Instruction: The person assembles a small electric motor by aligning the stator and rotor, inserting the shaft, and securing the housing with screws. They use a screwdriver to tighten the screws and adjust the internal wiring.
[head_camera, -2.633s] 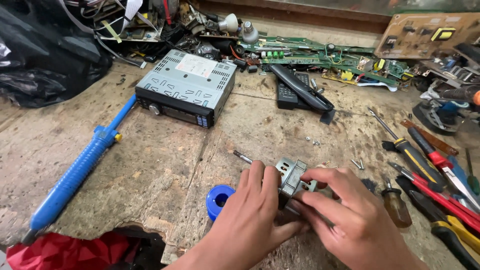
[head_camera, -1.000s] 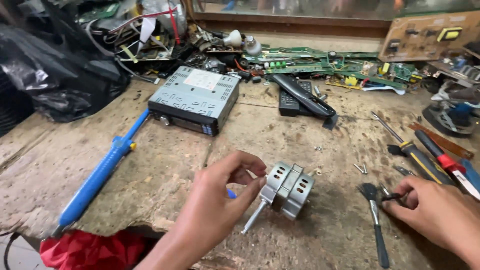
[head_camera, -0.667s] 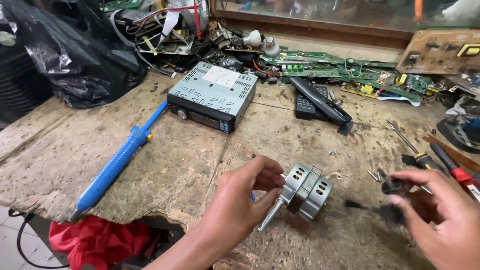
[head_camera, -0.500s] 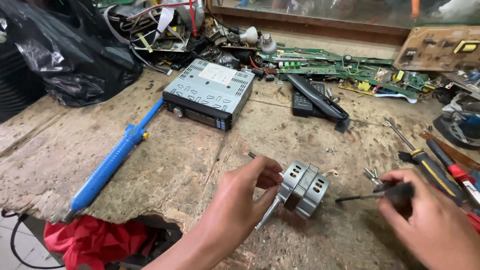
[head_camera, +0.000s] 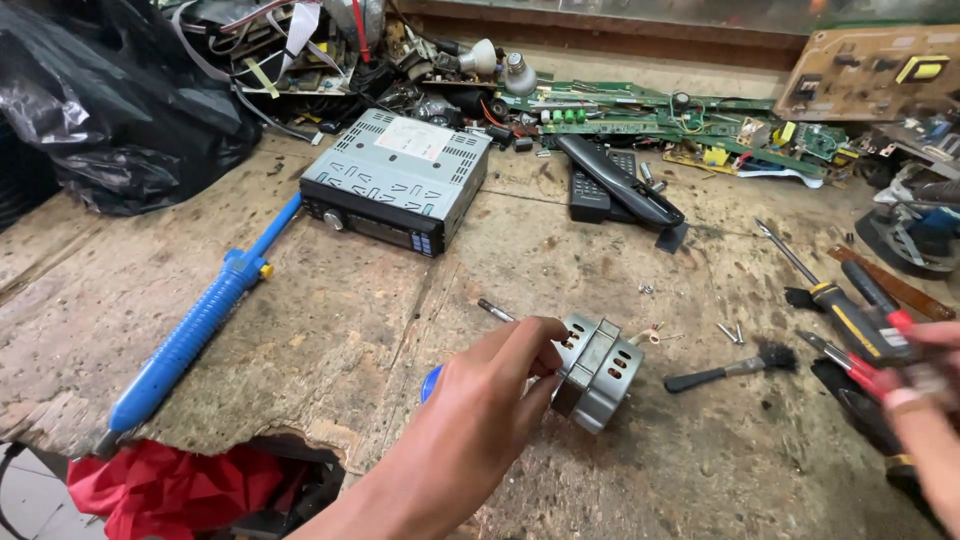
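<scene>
Motor (head_camera: 597, 372): small grey metal unit, lower centre of frame, resting on the workbench (head_camera: 330, 330)
Left hand (head_camera: 478, 410): fingertips pinching the motor's left end
Right hand (head_camera: 925, 415): blurred at right edge; finger state cannot be told
Brush (head_camera: 725, 370): just right of motor
Risk: light pinch may let the motor roll; loose screws (head_camera: 730, 332) could scatter

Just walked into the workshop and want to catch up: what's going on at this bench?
A person's left hand steadies a small grey metal motor on the worn workbench. The right hand, blurred at the frame's edge, is among red-handled tools. A small black brush lies beside the motor; a car stereo sits behind.
</scene>
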